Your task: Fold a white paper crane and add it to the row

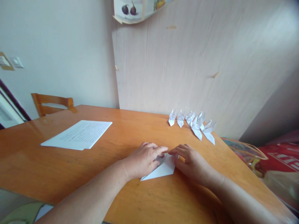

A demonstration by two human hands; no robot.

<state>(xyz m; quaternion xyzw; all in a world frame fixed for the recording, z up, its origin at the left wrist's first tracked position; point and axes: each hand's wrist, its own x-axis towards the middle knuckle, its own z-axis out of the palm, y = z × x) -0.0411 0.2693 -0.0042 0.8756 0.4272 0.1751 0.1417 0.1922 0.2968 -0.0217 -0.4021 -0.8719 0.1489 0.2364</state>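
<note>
Right now I am working on a folded paper (163, 170) lying flat on the near-middle of the wooden table (70, 168), directly under and between my two hands. My left hand (144, 160) is lying palm down over its left part, fingers stretched out side by side and pressing on the sheet, not curled around anything. My right hand (190, 161) is coming in from the right, fingers bent, their tips bunched at the paper's far right corner, almost touching my left fingertips; whether they are pinching an edge or only pressing on it I cannot tell. The paper's long axis is running from near left to far right, its pointed near-left end poking out below my left wrist. Both hands are on it, the left covering more. Farther off to the right a row of small folded paper figures (193, 123) is standing, and far left a stack of printed sheets (78, 134) is resting.
</note>
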